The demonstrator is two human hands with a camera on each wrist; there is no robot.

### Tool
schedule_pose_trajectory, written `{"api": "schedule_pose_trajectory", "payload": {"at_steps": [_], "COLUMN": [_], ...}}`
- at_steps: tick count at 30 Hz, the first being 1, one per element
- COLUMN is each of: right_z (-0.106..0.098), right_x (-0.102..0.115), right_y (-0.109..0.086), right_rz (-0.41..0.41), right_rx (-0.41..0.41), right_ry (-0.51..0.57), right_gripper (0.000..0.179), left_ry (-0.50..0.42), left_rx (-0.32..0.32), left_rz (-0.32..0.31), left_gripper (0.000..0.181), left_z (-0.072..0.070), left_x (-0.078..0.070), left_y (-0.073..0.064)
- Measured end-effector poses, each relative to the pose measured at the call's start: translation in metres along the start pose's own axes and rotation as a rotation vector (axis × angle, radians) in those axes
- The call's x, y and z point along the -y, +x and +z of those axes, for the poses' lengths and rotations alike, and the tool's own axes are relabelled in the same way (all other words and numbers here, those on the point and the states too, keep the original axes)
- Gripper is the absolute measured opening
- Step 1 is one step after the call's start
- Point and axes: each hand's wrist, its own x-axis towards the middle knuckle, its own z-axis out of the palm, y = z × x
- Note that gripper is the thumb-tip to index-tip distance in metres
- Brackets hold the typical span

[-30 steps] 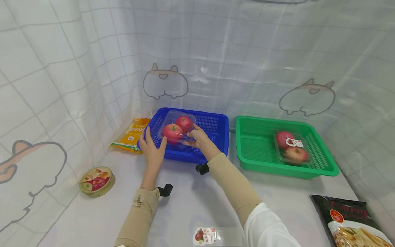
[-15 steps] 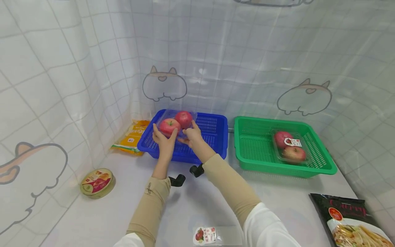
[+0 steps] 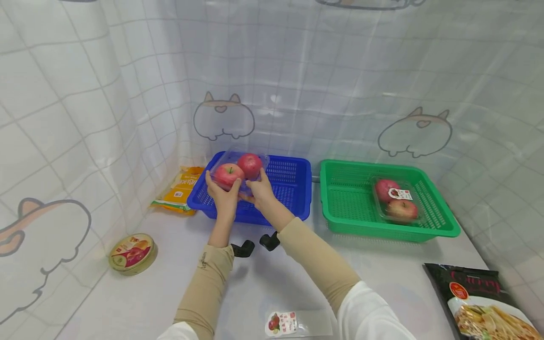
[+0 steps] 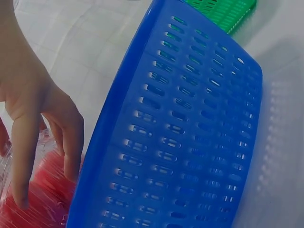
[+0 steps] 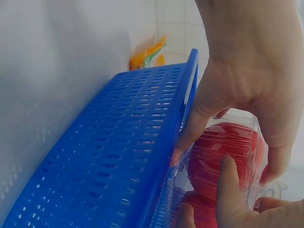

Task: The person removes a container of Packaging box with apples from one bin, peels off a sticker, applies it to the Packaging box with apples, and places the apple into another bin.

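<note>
Both hands hold a clear plastic box (image 3: 226, 157) with two red apples in it, over the left part of the blue basket (image 3: 293, 189). One apple (image 3: 228, 174) lies nearer the person; the other apple (image 3: 250, 165) is behind it. The left hand (image 3: 225, 198) grips the box's near left side, thumb on the near edge. On the near right side, the right hand (image 3: 261, 191) grips it with its thumb on top. In the right wrist view, fingers and plastic lie close beside the blue rim (image 5: 183, 118). The box's underside is hidden.
A green basket (image 3: 348, 224) at the right holds another boxed pair of apples (image 3: 397, 200). An orange packet (image 3: 180, 189) lies left of the blue basket, a round tin (image 3: 132, 252) nearer. A black food bag (image 3: 480, 300) and a labelled clear packet (image 3: 299, 324) lie in front.
The left hand has moved right from the basket's left rim, where its fingers were spread, and has taken hold of the box. The box has shifted slightly left and away, the right hand with it.
</note>
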Motion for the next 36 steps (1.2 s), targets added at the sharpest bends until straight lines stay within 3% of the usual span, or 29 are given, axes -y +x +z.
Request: {"api": "schedule_pose_trajectory", "payload": {"at_steps": [3, 6, 11, 15, 20, 27, 32, 36], "right_z": [-0.003, -0.008, -0.025, -0.044, -0.064, -0.084, -0.094, -0.099], "right_x": [-0.002, -0.002, 0.004, 0.013, 0.022, 0.031, 0.035, 0.036], "right_y": [-0.002, -0.003, -0.001, 0.007, 0.015, 0.024, 0.027, 0.024], "right_rz": [-0.001, -0.021, -0.140, -0.230, -0.269, -0.197, -0.087, -0.043], "right_rx": [0.029, 0.034, -0.016, -0.050, -0.029, 0.094, 0.193, 0.264], "right_ry": [-0.013, -0.046, -0.119, -0.186, -0.277, -0.290, -0.279, -0.313], "right_gripper": [0.075, 0.073, 0.069, 0.065, 0.061, 0.064, 0.060, 0.057], "left_ry": [-0.002, -0.007, -0.055, -0.087, -0.093, -0.126, -0.151, -0.143], "left_rx": [-0.001, 0.019, 0.063, 0.112, 0.198, 0.341, 0.448, 0.492], "left_rz": [0.003, -0.032, -0.106, -0.146, -0.180, -0.259, -0.274, -0.284], "left_gripper": [0.090, 0.089, 0.089, 0.087, 0.085, 0.081, 0.079, 0.078], "left_z": [-0.002, -0.004, -0.013, -0.021, -0.030, -0.038, -0.041, -0.040], "left_x": [-0.001, -0.002, -0.007, -0.010, -0.010, -0.013, -0.014, -0.013], "left_y": [0.000, 0.000, 0.001, 0.002, 0.001, 0.003, 0.004, 0.005]}}
